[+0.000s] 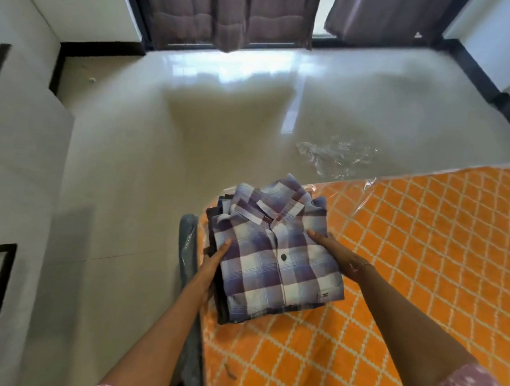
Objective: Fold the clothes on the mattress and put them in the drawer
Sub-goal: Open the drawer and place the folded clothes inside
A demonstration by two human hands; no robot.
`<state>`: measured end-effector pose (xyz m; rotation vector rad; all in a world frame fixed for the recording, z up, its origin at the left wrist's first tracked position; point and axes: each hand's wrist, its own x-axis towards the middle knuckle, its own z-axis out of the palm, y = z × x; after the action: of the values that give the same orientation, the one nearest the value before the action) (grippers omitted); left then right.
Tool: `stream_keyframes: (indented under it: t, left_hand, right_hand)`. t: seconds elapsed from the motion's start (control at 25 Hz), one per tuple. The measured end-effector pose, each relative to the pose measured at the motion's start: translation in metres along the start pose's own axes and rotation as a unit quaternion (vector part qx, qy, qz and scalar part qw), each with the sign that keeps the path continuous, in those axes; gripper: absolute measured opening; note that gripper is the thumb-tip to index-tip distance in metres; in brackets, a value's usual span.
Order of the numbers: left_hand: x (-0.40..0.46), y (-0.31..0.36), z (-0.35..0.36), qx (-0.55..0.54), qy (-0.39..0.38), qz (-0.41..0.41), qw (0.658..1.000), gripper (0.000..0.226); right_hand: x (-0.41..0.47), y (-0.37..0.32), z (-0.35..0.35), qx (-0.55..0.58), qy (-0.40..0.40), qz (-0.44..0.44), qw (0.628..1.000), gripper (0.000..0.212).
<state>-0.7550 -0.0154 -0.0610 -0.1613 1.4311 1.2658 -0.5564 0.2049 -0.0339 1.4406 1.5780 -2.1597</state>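
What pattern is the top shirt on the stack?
Purple, blue and white plaid shirt, clearest in the head view.

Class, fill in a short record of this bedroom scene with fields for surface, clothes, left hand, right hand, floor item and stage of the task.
surface: orange patterned mattress
clothes: folded plaid shirt on top of a stack of darker folded garments, at the mattress corner
left hand: left hand holds the stack's left side
right hand: right hand grips the stack's right side, thumb on the shirt
floor item: crumpled clear plastic beside the mattress
stage: folding looks done; stack not yet in a drawer
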Motion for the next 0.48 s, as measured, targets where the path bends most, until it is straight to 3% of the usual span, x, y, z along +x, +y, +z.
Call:
stream_keyframes:
  t: [0.12,0.2,0.36,0.48]
  left_hand:
    - [0.003,0.005,0.002,-0.011,-0.013,0.006,1.000,0.090]
    - [0.007,0.003,0.005,-0.013,-0.007,-0.003,1.000,0.075]
    - [0.007,0.002,0.013,-0.015,0.014,-0.012,1.000,0.065]
    - [0.003,0.011,0.014,-0.026,-0.007,-0.012,1.000,0.032]
  right_hand:
    - [0.010,0.007,0.009,0.064,-0.055,0.027,0.996,0.105]
    - [0.016,0.009,0.014,0.108,-0.058,0.040,0.992,0.104]
    - [0.020,0.011,0.023,0.129,-0.047,0.049,0.989,0.104]
    - [0.014,0.010,0.038,0.165,-0.041,0.027,0.985,0.093]
